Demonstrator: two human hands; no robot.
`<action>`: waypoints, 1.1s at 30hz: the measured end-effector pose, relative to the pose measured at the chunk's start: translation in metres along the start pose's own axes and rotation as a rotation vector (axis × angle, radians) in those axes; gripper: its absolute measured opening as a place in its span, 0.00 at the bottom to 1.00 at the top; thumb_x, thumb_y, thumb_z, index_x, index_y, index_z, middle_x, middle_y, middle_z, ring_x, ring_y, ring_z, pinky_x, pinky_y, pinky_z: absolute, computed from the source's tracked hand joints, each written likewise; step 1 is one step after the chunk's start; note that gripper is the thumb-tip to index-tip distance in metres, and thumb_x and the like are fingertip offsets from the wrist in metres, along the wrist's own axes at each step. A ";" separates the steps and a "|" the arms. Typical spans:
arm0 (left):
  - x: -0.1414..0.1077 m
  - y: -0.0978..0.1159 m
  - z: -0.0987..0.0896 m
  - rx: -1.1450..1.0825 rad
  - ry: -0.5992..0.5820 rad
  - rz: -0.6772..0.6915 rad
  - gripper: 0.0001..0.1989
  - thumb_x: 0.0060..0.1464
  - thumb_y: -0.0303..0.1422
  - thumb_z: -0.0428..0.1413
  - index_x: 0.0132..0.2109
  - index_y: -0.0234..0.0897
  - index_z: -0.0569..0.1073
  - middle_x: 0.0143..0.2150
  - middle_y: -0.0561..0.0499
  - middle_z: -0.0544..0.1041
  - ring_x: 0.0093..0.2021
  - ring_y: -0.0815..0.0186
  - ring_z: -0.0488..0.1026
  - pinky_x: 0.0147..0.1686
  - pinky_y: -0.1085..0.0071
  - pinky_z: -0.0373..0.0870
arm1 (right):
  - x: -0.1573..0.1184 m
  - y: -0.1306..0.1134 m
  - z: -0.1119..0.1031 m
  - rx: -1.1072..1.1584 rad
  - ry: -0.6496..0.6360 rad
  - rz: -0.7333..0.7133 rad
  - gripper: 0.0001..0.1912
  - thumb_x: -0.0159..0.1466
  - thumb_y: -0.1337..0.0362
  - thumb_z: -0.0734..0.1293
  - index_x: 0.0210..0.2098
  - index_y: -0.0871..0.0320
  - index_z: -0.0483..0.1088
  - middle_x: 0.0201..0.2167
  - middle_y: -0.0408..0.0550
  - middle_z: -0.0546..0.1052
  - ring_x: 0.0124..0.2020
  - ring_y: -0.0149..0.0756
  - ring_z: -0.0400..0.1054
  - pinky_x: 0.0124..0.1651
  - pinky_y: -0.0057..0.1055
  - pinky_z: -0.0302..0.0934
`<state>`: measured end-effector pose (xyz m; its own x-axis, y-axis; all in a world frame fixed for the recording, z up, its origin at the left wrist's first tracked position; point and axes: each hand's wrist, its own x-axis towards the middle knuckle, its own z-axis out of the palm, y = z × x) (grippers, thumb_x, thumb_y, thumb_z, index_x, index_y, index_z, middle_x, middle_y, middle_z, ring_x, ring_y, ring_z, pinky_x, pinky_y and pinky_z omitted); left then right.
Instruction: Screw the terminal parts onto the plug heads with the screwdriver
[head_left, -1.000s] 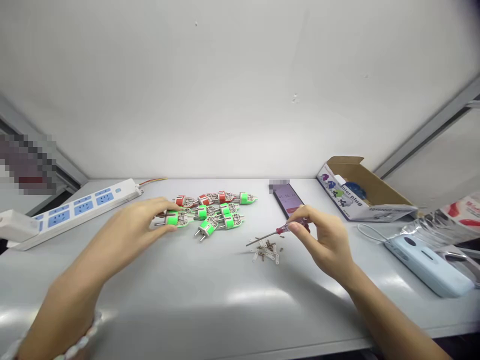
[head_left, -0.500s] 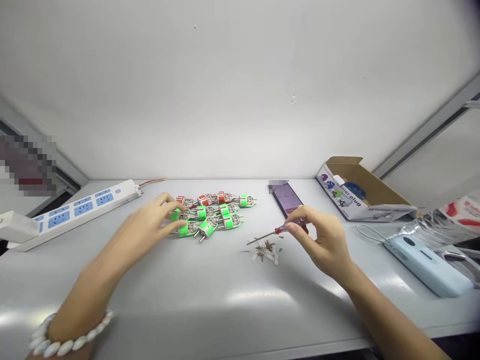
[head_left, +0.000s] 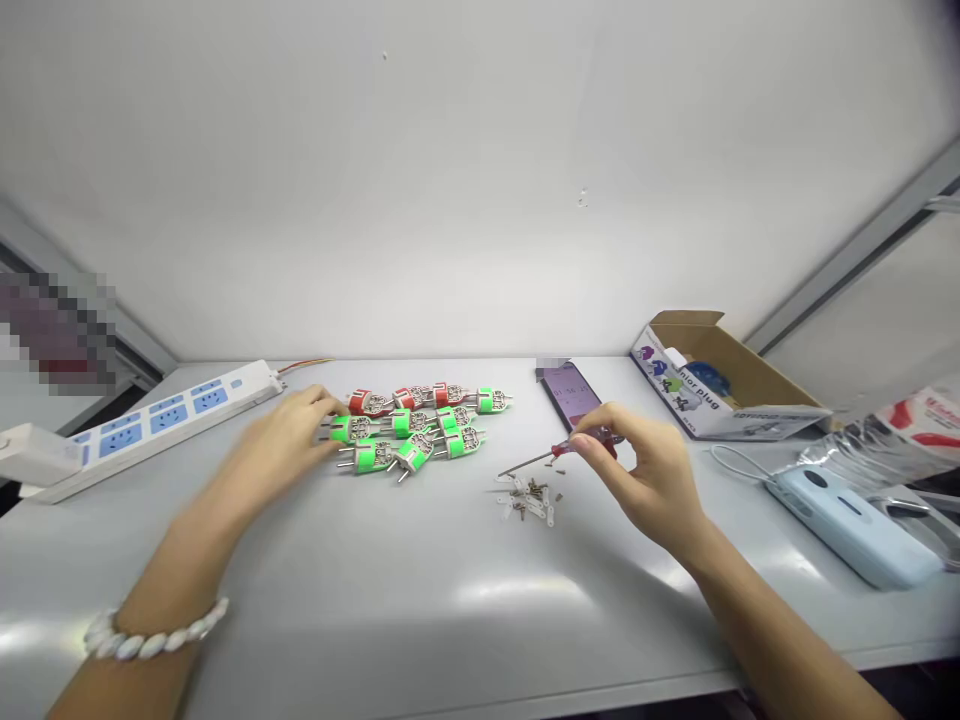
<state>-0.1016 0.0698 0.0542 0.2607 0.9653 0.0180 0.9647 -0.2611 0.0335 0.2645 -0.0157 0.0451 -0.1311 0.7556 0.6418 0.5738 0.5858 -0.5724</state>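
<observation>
Several plug bodies with green bands (head_left: 409, 422) and red bands (head_left: 448, 393) lie grouped on the grey table (head_left: 360, 590). My left hand (head_left: 292, 440) is at the group's left edge, its fingertips near a green plug (head_left: 352, 430); the fingers curve inward and whether they grip the plug's pins cannot be made out. In my right hand (head_left: 637, 465) a screwdriver with a red clear handle (head_left: 600, 437) is pinched, its shaft slanting down left. The tip hovers by a small pile of brass screws (head_left: 534, 490) and white clips (head_left: 535, 509).
A white power strip (head_left: 225, 391) lies at the left. Behind my right hand is a phone (head_left: 568, 393). An open cardboard box (head_left: 697, 400) stands at the back right, with a light blue device (head_left: 851, 525) and a plastic-wrapped packet (head_left: 919, 430) nearer.
My left hand has drawn back slightly left, uncovering the leftmost plugs. The screwdriver tip has shifted a little up and right, still in my right hand.
</observation>
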 end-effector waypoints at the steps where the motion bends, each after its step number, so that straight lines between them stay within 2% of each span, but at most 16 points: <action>1: -0.001 -0.005 -0.003 -0.002 0.003 -0.011 0.14 0.56 0.38 0.51 0.46 0.39 0.74 0.50 0.42 0.76 0.50 0.48 0.74 0.42 0.59 0.69 | 0.000 0.000 0.000 -0.006 0.002 0.009 0.10 0.70 0.68 0.66 0.31 0.54 0.69 0.25 0.42 0.78 0.23 0.30 0.65 0.26 0.28 0.58; 4: -0.007 -0.018 -0.015 -0.017 0.052 -0.079 0.16 0.57 0.42 0.51 0.46 0.38 0.73 0.50 0.42 0.77 0.49 0.46 0.74 0.43 0.57 0.69 | 0.000 0.002 0.001 -0.028 0.018 0.018 0.09 0.69 0.67 0.66 0.32 0.54 0.69 0.26 0.42 0.78 0.24 0.31 0.66 0.27 0.28 0.60; 6: -0.013 -0.021 -0.023 -0.049 0.136 -0.124 0.18 0.57 0.45 0.50 0.47 0.38 0.73 0.50 0.43 0.77 0.47 0.46 0.75 0.41 0.57 0.68 | 0.001 0.003 0.001 -0.045 0.039 0.013 0.08 0.70 0.67 0.66 0.32 0.54 0.68 0.26 0.41 0.77 0.25 0.32 0.68 0.28 0.28 0.62; 8: -0.018 -0.014 -0.028 -0.139 0.257 -0.135 0.19 0.56 0.47 0.51 0.47 0.41 0.73 0.49 0.46 0.77 0.43 0.48 0.75 0.40 0.58 0.69 | 0.000 0.005 0.003 -0.042 0.058 0.017 0.07 0.71 0.67 0.65 0.34 0.54 0.68 0.28 0.42 0.78 0.27 0.33 0.72 0.30 0.29 0.64; 11: -0.024 0.012 -0.027 -0.323 0.280 0.021 0.18 0.54 0.49 0.56 0.45 0.43 0.74 0.45 0.50 0.78 0.40 0.54 0.75 0.40 0.61 0.70 | -0.001 0.007 0.006 0.009 0.064 0.061 0.06 0.73 0.66 0.61 0.40 0.54 0.69 0.34 0.45 0.80 0.33 0.35 0.76 0.35 0.30 0.68; 13: -0.028 0.036 -0.020 -0.454 0.181 0.204 0.15 0.56 0.46 0.58 0.46 0.44 0.74 0.46 0.50 0.78 0.42 0.56 0.75 0.41 0.63 0.71 | -0.003 0.009 0.008 0.035 0.059 0.085 0.06 0.75 0.65 0.60 0.43 0.53 0.68 0.39 0.46 0.81 0.38 0.37 0.78 0.38 0.32 0.70; 15: -0.032 0.061 -0.009 -0.502 0.034 0.329 0.09 0.58 0.38 0.57 0.45 0.43 0.73 0.44 0.51 0.78 0.41 0.59 0.74 0.40 0.66 0.71 | -0.005 0.011 0.011 0.043 0.051 0.081 0.07 0.76 0.65 0.58 0.46 0.52 0.68 0.42 0.48 0.81 0.42 0.38 0.78 0.41 0.34 0.70; 18: -0.039 0.091 0.009 -0.525 -0.154 0.423 0.06 0.56 0.31 0.56 0.42 0.41 0.71 0.41 0.52 0.76 0.39 0.61 0.73 0.38 0.68 0.69 | -0.008 0.014 0.014 0.039 0.039 0.057 0.08 0.77 0.65 0.57 0.49 0.52 0.67 0.44 0.49 0.81 0.45 0.38 0.77 0.44 0.36 0.70; 20: -0.042 0.104 0.018 -0.523 -0.237 0.448 0.04 0.54 0.29 0.55 0.38 0.40 0.69 0.39 0.52 0.74 0.37 0.62 0.71 0.34 0.69 0.66 | -0.008 0.015 0.014 0.028 0.033 0.043 0.09 0.77 0.65 0.56 0.50 0.52 0.66 0.45 0.50 0.81 0.45 0.38 0.77 0.43 0.36 0.70; 24: -0.044 0.110 0.025 -0.508 -0.237 0.437 0.03 0.54 0.29 0.55 0.36 0.40 0.67 0.38 0.51 0.72 0.37 0.61 0.70 0.34 0.68 0.65 | -0.007 0.016 0.012 0.021 0.039 0.037 0.08 0.77 0.65 0.56 0.48 0.53 0.67 0.44 0.50 0.81 0.44 0.39 0.77 0.43 0.36 0.70; 29: -0.043 0.105 0.027 -0.538 -0.261 0.456 0.08 0.58 0.30 0.54 0.46 0.41 0.70 0.45 0.50 0.73 0.44 0.58 0.72 0.39 0.67 0.66 | -0.008 0.018 0.013 0.010 0.032 0.044 0.07 0.76 0.68 0.57 0.47 0.52 0.65 0.42 0.48 0.80 0.42 0.38 0.76 0.40 0.33 0.68; 33: -0.043 0.105 0.029 -0.548 -0.266 0.465 0.08 0.57 0.28 0.54 0.45 0.41 0.70 0.44 0.50 0.72 0.44 0.59 0.72 0.39 0.67 0.66 | -0.010 0.020 0.017 -0.033 -0.073 -0.019 0.10 0.75 0.72 0.54 0.47 0.52 0.62 0.41 0.48 0.76 0.41 0.37 0.73 0.40 0.33 0.67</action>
<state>-0.0103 0.0012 0.0283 0.7026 0.7062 -0.0875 0.6154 -0.5413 0.5729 0.2633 -0.0064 0.0188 -0.1998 0.7646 0.6127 0.5972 0.5908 -0.5425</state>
